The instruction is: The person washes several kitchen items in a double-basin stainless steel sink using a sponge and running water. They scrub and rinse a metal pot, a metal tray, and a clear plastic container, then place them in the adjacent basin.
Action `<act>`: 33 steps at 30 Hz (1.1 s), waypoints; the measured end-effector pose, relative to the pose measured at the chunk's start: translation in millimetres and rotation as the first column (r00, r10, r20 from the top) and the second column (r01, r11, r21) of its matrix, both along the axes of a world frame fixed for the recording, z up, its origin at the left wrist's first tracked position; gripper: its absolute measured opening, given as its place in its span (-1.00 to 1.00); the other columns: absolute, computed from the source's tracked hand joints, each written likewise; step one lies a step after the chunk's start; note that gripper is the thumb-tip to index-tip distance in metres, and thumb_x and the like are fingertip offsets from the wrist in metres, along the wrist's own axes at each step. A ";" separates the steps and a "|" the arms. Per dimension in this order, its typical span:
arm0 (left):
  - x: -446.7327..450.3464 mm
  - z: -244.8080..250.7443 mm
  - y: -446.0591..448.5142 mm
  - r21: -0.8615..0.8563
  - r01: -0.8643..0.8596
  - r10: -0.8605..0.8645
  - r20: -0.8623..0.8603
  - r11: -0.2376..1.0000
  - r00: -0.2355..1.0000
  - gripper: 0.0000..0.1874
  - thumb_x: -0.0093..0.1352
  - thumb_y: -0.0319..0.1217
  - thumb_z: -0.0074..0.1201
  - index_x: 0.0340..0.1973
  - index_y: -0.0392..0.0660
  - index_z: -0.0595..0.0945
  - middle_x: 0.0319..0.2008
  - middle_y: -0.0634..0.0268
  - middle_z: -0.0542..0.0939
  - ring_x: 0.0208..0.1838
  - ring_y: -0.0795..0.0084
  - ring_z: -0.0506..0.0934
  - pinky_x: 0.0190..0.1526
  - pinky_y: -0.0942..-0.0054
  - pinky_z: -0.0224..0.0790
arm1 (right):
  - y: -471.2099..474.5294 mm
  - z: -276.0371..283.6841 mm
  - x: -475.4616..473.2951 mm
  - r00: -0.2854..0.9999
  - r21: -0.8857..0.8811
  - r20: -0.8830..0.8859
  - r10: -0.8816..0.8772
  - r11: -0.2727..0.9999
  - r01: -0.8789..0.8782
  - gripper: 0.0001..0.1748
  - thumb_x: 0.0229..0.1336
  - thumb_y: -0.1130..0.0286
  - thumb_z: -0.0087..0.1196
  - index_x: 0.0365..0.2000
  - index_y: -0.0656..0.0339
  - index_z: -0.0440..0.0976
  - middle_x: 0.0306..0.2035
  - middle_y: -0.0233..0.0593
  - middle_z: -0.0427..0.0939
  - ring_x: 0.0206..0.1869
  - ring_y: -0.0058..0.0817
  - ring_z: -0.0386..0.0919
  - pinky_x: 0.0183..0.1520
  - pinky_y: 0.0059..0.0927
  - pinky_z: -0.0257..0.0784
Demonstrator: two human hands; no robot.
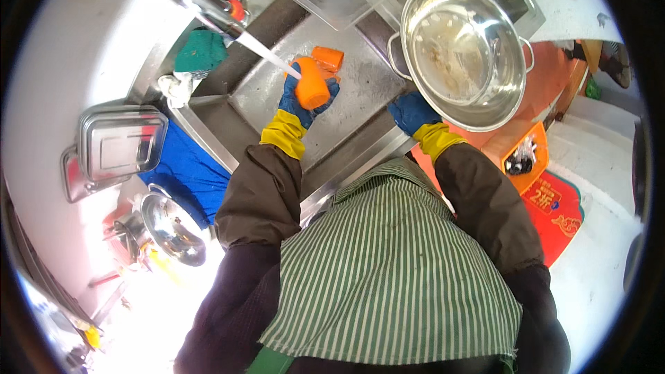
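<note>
My left hand (307, 98), in a blue rubber glove with a yellow cuff, grips an orange cup (311, 91) over the sink basin (358, 98). Water from the faucet (208, 8) runs onto the cup. Beside it on the basin floor lies another orange piece (328, 57), partly hidden by the held cup. My right hand (414, 112), gloved the same way, is curled at the front rim of the sink. Its fingers are partly hidden. Just beyond it stands a large two-handled steel pot (462, 57) with pale bits and brownish marks inside.
A clear plastic tub (337, 5) spans the back of the sink. On the left are a green scouring cloth (201, 51), a steel lidded container (123, 140), blue cloth (189, 166) and a steel bowl (174, 228). An orange bin (540, 150) stands at right, near a red mat (558, 218).
</note>
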State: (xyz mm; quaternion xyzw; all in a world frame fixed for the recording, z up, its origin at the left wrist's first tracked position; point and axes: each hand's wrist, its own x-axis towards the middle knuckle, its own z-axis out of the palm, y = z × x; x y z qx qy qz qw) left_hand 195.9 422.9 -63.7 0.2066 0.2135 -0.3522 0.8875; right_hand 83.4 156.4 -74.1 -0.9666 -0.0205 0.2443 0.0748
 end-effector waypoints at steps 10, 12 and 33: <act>8.5 59.6 -6.1 0.639 -0.287 -0.324 0.665 0.714 0.673 -0.53 0.36 -0.11 0.18 0.06 -0.09 0.47 -0.13 0.22 0.59 -0.09 0.22 0.56 -0.02 0.28 0.45 | 139.8 78.8 128.6 0.849 0.724 0.468 -0.245 0.657 -0.209 -0.65 0.22 0.05 0.02 -0.28 0.10 0.59 -0.31 -0.07 0.65 -0.21 -0.08 0.62 -0.12 -0.17 0.51; 0.3 70.4 -1.3 0.663 -0.515 -0.459 0.748 0.543 0.479 -0.57 0.38 -0.12 0.15 0.03 -0.09 0.49 -0.15 0.23 0.59 -0.11 0.22 0.55 -0.05 0.30 0.44 | 139.7 102.6 137.6 0.979 0.648 0.191 -0.073 0.759 -0.070 -0.50 0.22 -0.07 0.01 -0.21 0.17 0.61 -0.21 0.01 0.67 -0.11 -0.06 0.63 -0.08 -0.13 0.51; 30.1 43.6 54.4 0.808 -0.044 -0.320 0.282 0.588 0.904 -0.42 0.45 0.04 -0.06 -0.03 -0.29 0.65 -0.10 0.02 0.68 -0.05 0.11 0.63 0.08 0.25 0.41 | 161.9 129.0 109.3 0.995 0.828 0.010 0.097 0.557 -0.062 -0.40 0.24 -0.06 0.04 0.10 0.18 0.44 0.01 -0.09 0.59 0.07 -0.15 0.56 0.12 -0.25 0.43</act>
